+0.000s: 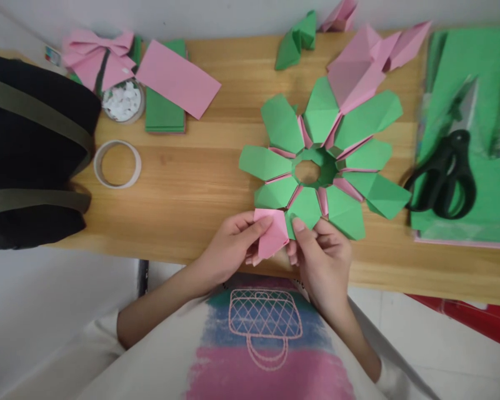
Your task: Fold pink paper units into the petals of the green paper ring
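Near the front edge of the table, my left hand [229, 244] pinches a folded pink paper piece [272, 233], its thumb lying on top. My right hand [327, 261] grips one green petal of a ring-shaped paper flower [262, 166], thumb above and fingers partly hidden below. Green folded petals surround the flower's open centre, with narrow pink folds between them. The pink piece meets the gripped petal at its left side; whether the two are joined, I cannot tell.
Black-handled scissors [452, 172] lie on green paper sheets [441, 228] at right. Loose pink folded pieces [358, 72] and a green one [295, 41] sit behind the flower. At left are a tape roll [98, 169], a pink card [179, 78], a tub of white bits [123, 101] and a black bag [29, 133].
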`<state>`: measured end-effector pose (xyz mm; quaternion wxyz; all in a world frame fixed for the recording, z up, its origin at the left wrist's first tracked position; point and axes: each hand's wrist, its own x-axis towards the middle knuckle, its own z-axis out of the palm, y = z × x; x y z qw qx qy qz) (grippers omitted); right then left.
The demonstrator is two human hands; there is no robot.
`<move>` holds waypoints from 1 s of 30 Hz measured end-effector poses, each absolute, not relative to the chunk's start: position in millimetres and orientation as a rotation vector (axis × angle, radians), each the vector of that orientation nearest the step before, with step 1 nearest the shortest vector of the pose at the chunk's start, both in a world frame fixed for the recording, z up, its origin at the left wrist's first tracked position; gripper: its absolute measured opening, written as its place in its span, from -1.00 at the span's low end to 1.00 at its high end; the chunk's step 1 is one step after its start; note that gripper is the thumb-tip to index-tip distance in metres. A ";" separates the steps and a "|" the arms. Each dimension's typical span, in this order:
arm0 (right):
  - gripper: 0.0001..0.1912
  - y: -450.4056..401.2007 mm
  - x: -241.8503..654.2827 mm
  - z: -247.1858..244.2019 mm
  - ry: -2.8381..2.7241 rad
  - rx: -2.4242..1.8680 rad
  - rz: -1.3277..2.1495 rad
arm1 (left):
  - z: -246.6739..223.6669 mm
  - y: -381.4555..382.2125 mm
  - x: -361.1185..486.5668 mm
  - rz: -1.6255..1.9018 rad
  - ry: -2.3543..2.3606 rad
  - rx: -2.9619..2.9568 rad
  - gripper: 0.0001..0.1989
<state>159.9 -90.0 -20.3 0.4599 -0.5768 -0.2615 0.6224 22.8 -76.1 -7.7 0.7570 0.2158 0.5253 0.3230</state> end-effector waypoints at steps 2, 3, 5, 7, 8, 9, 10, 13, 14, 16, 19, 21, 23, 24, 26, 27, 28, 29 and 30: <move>-0.65 -89.4 159.9 -19.3 -0.637 -1.400 1.548 | -6.2 -75.7 21.6 0.697 1.153 0.482 -0.70; -0.67 -89.1 159.9 -19.1 -0.645 -1.398 1.549 | -5.6 -75.6 20.7 0.690 1.158 0.496 -0.69; -0.70 -88.8 160.3 -19.2 -0.664 -1.399 1.547 | -4.9 -75.4 18.6 0.673 1.166 0.520 -0.69; -0.70 -88.7 161.0 -19.6 -0.669 -1.395 1.555 | -5.0 -75.4 16.8 0.658 1.178 0.540 -0.68; -0.71 -88.7 161.3 -19.7 -0.665 -1.389 1.563 | -5.2 -75.5 16.2 0.652 1.192 0.553 -0.68; -0.71 -88.6 161.7 -19.7 -0.657 -1.381 1.571 | -5.3 -75.6 15.8 0.645 1.210 0.569 -0.68; -0.70 -88.5 162.0 -19.7 -0.647 -1.373 1.578 | -5.4 -75.8 15.8 0.641 1.231 0.587 -0.68; -0.69 -87.8 162.1 -19.3 -0.629 -1.351 1.594 | -4.5 -76.8 17.4 0.649 1.284 0.633 -0.69; -0.69 -87.5 162.0 -19.1 -0.628 -1.347 1.598 | -3.9 -77.1 18.3 0.657 1.294 0.639 -0.70; -0.68 -86.9 161.6 -19.1 -0.640 -1.347 1.598 | -2.9 -77.3 20.0 0.669 1.297 0.645 -0.72; -0.66 -86.4 161.4 -19.9 -0.698 -1.348 1.579 | -2.0 -76.6 21.6 0.669 1.275 0.678 -0.70; -0.65 -86.3 161.7 -20.8 -0.743 -1.343 1.566 | -2.0 -76.0 22.1 0.676 1.277 0.724 -0.68; -0.63 -86.5 162.3 -21.7 -0.778 -1.342 1.560 | -2.1 -75.6 22.7 0.692 1.291 0.755 -0.69; -0.63 -86.6 162.6 -22.0 -0.792 -1.345 1.560 | -2.2 -75.6 23.0 0.699 1.296 0.764 -0.70; -0.61 -86.9 163.3 -22.3 -0.810 -1.351 1.557 | -2.3 -76.1 23.7 0.715 1.297 0.772 -0.72; -0.61 -86.9 163.5 -22.2 -0.816 -1.351 1.557 | -2.4 -76.3 23.9 0.723 1.295 0.774 -0.72; -0.61 -86.9 163.7 -22.0 -0.823 -1.348 1.556 | -2.5 -76.6 24.1 0.732 1.292 0.775 -0.73; -0.62 -86.8 163.7 -21.6 -0.829 -1.341 1.555 | -2.6 -76.8 24.1 0.742 1.289 0.774 -0.75; -0.62 -86.6 163.7 -21.2 -0.832 -1.335 1.550 | -2.6 -76.8 23.9 0.749 1.283 0.771 -0.77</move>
